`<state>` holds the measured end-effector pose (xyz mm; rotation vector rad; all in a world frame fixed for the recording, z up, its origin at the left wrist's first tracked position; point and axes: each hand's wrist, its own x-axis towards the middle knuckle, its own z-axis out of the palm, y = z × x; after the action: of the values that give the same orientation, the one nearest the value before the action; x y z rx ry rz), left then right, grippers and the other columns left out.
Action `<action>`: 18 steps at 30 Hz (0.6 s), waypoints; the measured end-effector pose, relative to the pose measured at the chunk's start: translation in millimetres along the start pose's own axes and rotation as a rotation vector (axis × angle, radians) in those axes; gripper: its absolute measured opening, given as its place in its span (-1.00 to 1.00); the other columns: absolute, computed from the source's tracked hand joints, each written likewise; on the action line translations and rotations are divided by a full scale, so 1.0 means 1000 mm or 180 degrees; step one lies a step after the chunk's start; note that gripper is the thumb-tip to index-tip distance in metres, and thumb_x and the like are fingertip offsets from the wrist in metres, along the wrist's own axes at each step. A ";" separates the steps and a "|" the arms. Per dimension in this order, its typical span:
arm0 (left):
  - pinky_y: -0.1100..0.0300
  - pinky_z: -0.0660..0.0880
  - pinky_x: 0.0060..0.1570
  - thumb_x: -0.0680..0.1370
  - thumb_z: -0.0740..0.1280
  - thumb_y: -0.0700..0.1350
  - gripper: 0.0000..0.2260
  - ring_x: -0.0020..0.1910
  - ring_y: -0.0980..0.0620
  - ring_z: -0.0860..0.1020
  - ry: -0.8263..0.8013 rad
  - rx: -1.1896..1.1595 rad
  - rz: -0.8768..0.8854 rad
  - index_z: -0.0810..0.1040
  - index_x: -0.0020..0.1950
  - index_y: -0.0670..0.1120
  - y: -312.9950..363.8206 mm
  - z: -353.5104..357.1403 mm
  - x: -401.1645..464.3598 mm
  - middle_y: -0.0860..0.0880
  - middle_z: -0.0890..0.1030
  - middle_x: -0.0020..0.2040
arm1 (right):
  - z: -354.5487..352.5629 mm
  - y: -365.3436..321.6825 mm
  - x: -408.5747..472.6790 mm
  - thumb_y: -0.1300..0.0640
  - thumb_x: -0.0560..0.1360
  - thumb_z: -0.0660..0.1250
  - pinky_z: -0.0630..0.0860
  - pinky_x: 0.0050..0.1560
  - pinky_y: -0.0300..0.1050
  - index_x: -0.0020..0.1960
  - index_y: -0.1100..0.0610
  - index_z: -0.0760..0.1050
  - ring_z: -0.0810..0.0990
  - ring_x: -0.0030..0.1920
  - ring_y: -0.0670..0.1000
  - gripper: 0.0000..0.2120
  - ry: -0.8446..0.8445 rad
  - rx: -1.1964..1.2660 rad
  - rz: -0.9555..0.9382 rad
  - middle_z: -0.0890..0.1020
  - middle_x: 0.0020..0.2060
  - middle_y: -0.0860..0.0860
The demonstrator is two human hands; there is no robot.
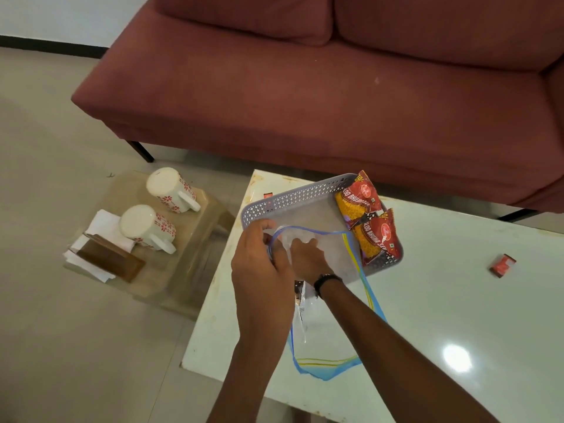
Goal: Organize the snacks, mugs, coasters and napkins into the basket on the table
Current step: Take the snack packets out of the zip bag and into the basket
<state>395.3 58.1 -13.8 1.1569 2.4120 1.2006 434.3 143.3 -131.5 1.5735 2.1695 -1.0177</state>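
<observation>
A grey perforated basket sits at the far left corner of the white table. Two red snack packets lie along its right side. Over the basket's near edge, my left hand and my right hand both grip a clear plastic bag with blue and yellow edges; the bag hangs down over the table. Two white mugs with red flowers lie on their sides on a low stool, beside white napkins and brown wooden coasters.
A red sofa stands behind the table. The low beige stool is on the tiled floor left of the table. A small red packet lies on the table at the right, and another small red item behind the basket.
</observation>
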 end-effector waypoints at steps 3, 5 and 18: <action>0.72 0.26 -0.23 0.56 0.24 -0.15 -0.81 -0.18 0.09 0.46 0.0023 0.0023 -0.0077 0.51 0.16 -0.11 0.000 -0.003 0.003 -0.04 0.62 0.03 | -0.020 -0.006 -0.026 0.11 0.46 0.34 0.41 -0.07 -0.06 0.21 0.21 0.34 0.53 0.11 0.20 -0.62 0.0118 0.0292 -0.0072 0.56 0.12 0.20; 0.70 0.28 -0.22 0.57 0.23 -0.15 -0.81 -0.14 0.10 0.47 0.0041 -0.0020 -0.0189 0.50 0.16 -0.12 -0.001 -0.005 0.009 -0.02 0.60 0.04 | -0.042 -0.007 -0.051 0.11 0.41 0.41 0.50 -0.09 -0.07 0.16 0.14 0.38 0.60 0.01 0.11 -0.62 0.0366 0.0507 -0.0138 0.64 0.02 0.09; 0.56 0.36 -0.40 0.54 0.26 -0.21 -0.81 -0.21 0.06 0.45 0.0110 -0.0391 -0.0785 0.44 0.14 -0.20 0.005 -0.004 0.063 -0.03 0.50 -0.09 | -0.163 0.013 -0.116 0.21 0.24 0.57 0.66 -0.21 -0.13 0.06 0.10 0.56 0.72 -0.18 -0.02 -0.58 0.1235 0.3555 -0.0397 0.73 -0.15 0.01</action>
<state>354.0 103.1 2.4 0.7832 2.3818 1.2757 518.3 172.2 47.9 2.1936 1.9924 -2.4023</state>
